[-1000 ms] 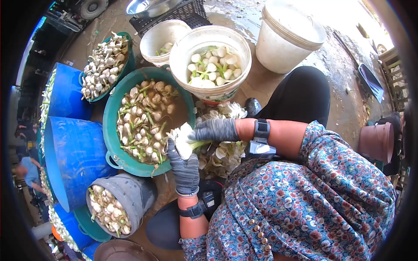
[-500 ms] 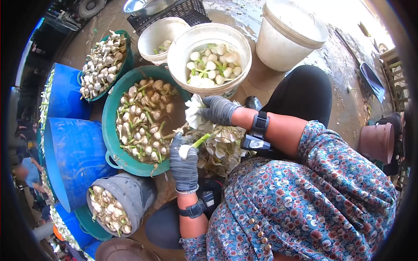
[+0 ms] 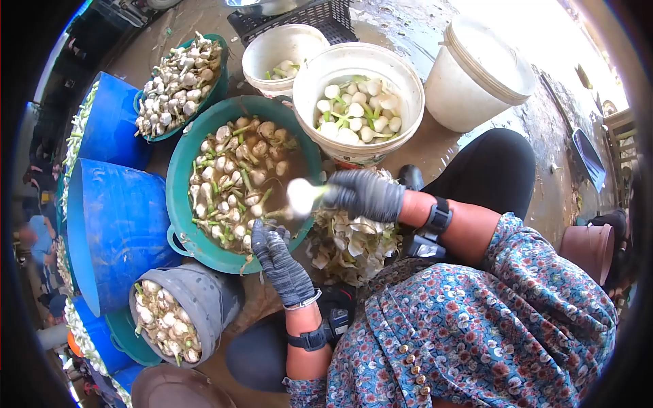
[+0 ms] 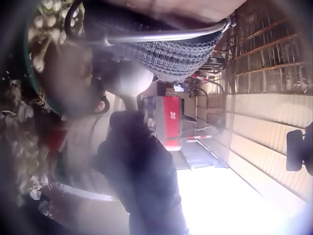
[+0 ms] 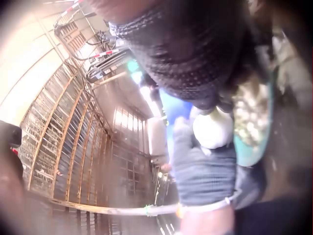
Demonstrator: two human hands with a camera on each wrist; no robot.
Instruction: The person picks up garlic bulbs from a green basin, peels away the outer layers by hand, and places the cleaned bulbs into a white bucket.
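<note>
Head view downward; wrist views close, sharing bulb [image 5: 213, 131].

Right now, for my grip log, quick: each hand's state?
Left hand: cannot tell whether open or closed.
Right hand: closed, holding a garlic bulb.

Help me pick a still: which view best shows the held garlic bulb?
Right wrist: the held garlic bulb is close, bright and clearly outlined. Head view shows it smaller and blurred; left wrist, close but partly shadowed.

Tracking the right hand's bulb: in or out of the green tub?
Out: the right hand holds the bulb by its stem, as the head and left wrist views show.
</note>
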